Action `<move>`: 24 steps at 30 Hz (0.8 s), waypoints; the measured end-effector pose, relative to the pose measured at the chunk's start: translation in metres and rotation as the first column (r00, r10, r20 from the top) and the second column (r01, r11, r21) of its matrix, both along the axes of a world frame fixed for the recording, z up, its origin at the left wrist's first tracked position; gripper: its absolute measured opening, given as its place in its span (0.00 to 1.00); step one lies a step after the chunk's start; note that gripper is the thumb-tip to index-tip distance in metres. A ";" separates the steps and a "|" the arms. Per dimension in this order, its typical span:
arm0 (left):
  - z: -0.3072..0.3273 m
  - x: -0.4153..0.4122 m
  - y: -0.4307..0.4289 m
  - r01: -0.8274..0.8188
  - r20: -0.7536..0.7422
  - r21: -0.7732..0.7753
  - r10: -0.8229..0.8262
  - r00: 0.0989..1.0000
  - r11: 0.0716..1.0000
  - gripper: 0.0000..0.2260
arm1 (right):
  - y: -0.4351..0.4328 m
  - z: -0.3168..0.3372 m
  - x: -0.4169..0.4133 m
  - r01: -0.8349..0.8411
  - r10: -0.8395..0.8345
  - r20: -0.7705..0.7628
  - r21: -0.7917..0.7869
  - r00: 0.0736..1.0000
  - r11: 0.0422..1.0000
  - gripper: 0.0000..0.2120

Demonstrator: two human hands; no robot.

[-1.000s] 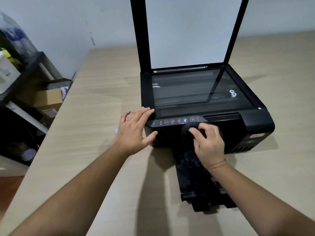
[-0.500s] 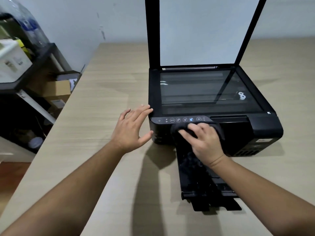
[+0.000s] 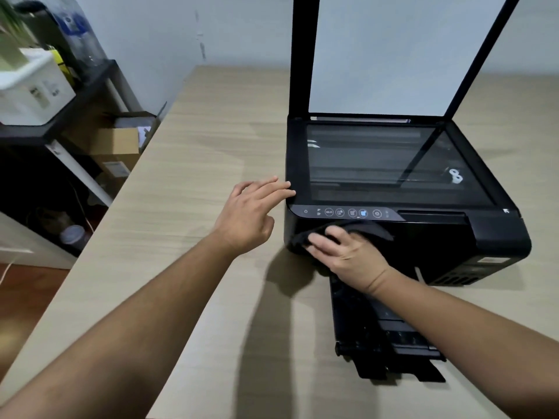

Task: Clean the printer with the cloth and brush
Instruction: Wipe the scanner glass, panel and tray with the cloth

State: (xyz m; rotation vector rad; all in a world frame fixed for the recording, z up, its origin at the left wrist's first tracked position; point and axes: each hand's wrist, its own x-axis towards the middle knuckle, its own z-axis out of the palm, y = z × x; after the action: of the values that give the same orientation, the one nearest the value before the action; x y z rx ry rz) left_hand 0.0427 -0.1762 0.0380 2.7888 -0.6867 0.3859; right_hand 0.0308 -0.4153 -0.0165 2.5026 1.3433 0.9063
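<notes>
A black printer (image 3: 499,237) stands on the wooden table (image 3: 193,182) with its scanner lid (image 3: 393,52) raised upright and the glass bed (image 3: 378,164) exposed. Its output tray (image 3: 381,337) is pulled out toward me. My right hand (image 3: 348,255) presses a dark cloth (image 3: 363,229) flat against the front face, just below the button panel (image 3: 341,212). My left hand (image 3: 251,213) is spread, fingertips touching the printer's front left corner. No brush is in view.
A dark shelf unit (image 3: 75,95) stands left of the table, holding a white box (image 3: 30,89) and a water bottle (image 3: 78,34). A cardboard box (image 3: 118,143) sits beside the table's left edge. A wall runs behind the table.
My right hand has slid the cloth leftward along the printer's front face. My left hand shifted slightly, fingertips staying at the printer's left corner. The camera view moved left.
</notes>
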 end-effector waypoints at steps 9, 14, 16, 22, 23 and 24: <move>0.004 0.016 0.016 0.030 0.070 0.182 -0.043 0.997 0.983 0.33 | -0.009 0.036 -0.004 -0.006 0.006 -0.035 -0.006 0.999 1.000 0.17; 0.022 0.027 0.023 0.010 -0.043 0.265 0.001 0.999 0.964 0.38 | 0.025 0.009 0.005 -0.060 0.019 -0.122 -0.342 0.992 0.938 0.24; 0.025 0.031 0.023 0.016 -0.074 0.279 0.005 0.997 0.960 0.40 | 0.024 -0.001 0.005 -0.066 -0.053 -0.217 -0.510 0.975 0.858 0.24; 0.029 0.040 0.026 0.035 -0.092 0.296 -0.008 0.996 0.955 0.40 | 0.049 0.024 0.006 0.064 -0.130 -0.136 -0.411 0.982 0.909 0.25; 0.030 0.042 0.026 0.039 -0.102 0.290 -0.009 0.995 0.956 0.40 | 0.059 0.027 0.009 0.085 -0.174 -0.158 -0.455 0.972 0.886 0.24; 0.031 0.043 0.025 0.041 -0.112 0.283 -0.009 0.994 0.958 0.40 | 0.069 0.029 0.011 0.091 -0.197 -0.151 -0.522 0.969 0.848 0.22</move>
State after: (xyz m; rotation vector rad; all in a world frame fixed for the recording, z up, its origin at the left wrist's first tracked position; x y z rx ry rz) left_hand 0.0856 -0.1509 0.0695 3.0389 -0.8085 0.1354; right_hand 0.0413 -0.3460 0.0122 2.2633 1.2214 0.2178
